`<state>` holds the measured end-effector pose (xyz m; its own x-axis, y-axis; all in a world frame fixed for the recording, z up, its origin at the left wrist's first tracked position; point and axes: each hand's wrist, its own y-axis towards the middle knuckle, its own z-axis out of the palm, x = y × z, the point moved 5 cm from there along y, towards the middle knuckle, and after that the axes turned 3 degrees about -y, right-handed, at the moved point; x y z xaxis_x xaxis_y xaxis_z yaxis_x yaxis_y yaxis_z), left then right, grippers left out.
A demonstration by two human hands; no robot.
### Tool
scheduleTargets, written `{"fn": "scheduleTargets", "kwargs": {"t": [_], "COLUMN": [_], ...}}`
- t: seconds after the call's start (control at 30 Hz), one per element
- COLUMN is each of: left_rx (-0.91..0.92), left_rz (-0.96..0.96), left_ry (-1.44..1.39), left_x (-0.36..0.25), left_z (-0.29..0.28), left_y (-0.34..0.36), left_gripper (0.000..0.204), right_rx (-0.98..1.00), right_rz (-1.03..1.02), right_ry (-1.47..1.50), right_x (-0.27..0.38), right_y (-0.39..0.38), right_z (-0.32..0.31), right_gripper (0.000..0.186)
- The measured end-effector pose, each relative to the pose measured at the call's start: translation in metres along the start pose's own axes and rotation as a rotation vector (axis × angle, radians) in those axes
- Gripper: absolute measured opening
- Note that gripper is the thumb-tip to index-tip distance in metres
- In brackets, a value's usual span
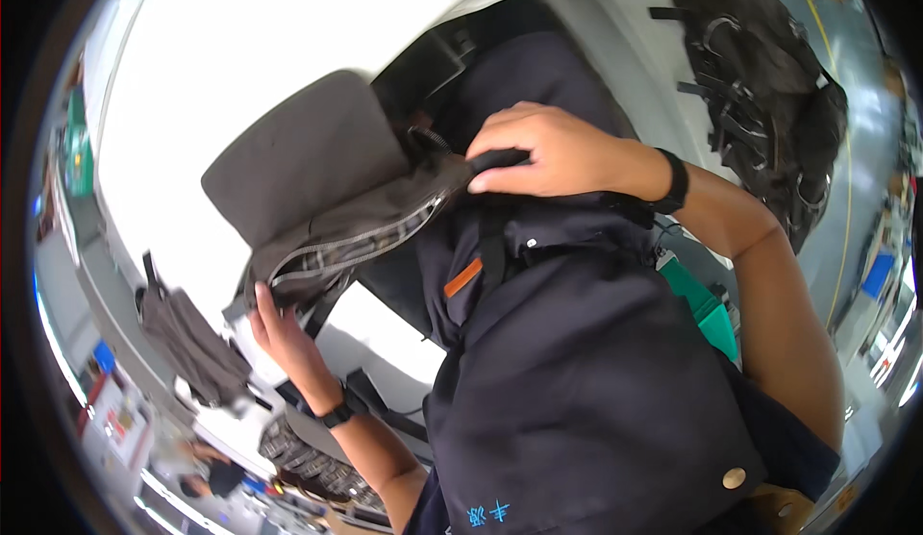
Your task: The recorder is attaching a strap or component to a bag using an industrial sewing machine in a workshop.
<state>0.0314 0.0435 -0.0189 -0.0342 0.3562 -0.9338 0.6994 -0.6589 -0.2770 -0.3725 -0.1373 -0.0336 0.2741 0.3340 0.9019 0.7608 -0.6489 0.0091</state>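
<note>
A dark grey-brown bag [317, 155] is held over the white table, its flap turned up and away from me. Below the flap, its zipped opening [361, 245] gapes and shows a plaid lining. My right hand [534, 150] is closed on a short dark strap or tab at the bag's right end. At the left end, my left hand [284, 333] pinches the lower corner; some of its fingers are hidden under the cloth. A dark apron [586, 372] with an orange tab [463, 278] covers my front, just below the bag.
A similar bag [192, 343] lies on the white table [173, 64] to the left. Plaid pieces [317, 458] lie near my left forearm. More dark bags [764, 102] are heaped at the right. A green object [707, 309] sits beside my right arm. Another person [216, 472] is far left.
</note>
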Motion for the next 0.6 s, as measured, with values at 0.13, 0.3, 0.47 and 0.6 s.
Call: {"fn": "scheduleTargets", "kwargs": {"t": [0.13, 0.3, 0.47, 0.6], "left_rx": [0.004, -0.05, -0.12, -0.18], "left_rz": [0.239, 0.328, 0.429, 0.541], "left_ry": [0.588, 0.722, 0.537, 0.473], "left_x": [-0.002, -0.035, -0.123, -0.202], "left_z": [-0.011, -0.017, 0.005, 0.023], "left_y": [0.003, -0.013, -0.03, -0.036], "left_gripper": [0.041, 0.039, 0.044, 0.052], "right_rx": [-0.014, 0.094, 0.212, 0.189], "right_rz": [-0.124, -0.069, -0.042, -0.111], "right_ry": [0.001, -0.159, 0.261, 0.55], "right_x": [-0.012, -0.017, 0.006, 0.033], "right_y": [0.001, -0.004, -0.013, -0.003], "right_z": [0.004, 0.005, 0.007, 0.007], "right_gripper": [0.032, 0.032, 0.033, 0.038]}}
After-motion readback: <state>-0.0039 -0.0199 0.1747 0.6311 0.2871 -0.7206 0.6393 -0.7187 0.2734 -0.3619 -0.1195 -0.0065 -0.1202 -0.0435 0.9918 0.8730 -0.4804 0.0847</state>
